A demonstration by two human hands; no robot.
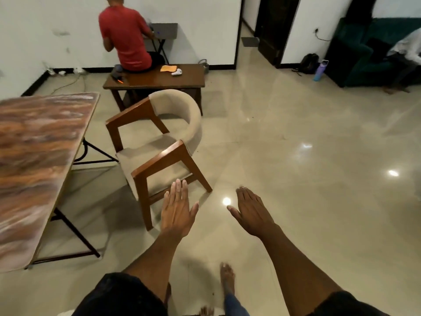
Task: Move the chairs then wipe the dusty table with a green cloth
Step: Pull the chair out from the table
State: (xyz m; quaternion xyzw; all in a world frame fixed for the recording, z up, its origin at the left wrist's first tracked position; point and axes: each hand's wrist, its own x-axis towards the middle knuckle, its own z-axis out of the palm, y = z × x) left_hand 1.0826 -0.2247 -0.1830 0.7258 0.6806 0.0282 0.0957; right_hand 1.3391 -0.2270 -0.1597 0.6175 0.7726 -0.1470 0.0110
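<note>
A wooden armchair (157,142) with a beige cushioned seat and curved back stands on the tiled floor, a short way right of the dusty wood-grain table (38,160). My left hand (177,210) is stretched out flat, palm down, just in front of the chair's near leg, apart from it. My right hand (251,213) is also flat with straight fingers, over bare floor to the right of the chair. Both hands hold nothing. No green cloth is in view.
A person in a red shirt sits on a low dark wooden table (157,79) behind the chair. A dark green sofa (373,53), a bag and a purple bottle (320,70) are at the far right. Open floor lies to the right.
</note>
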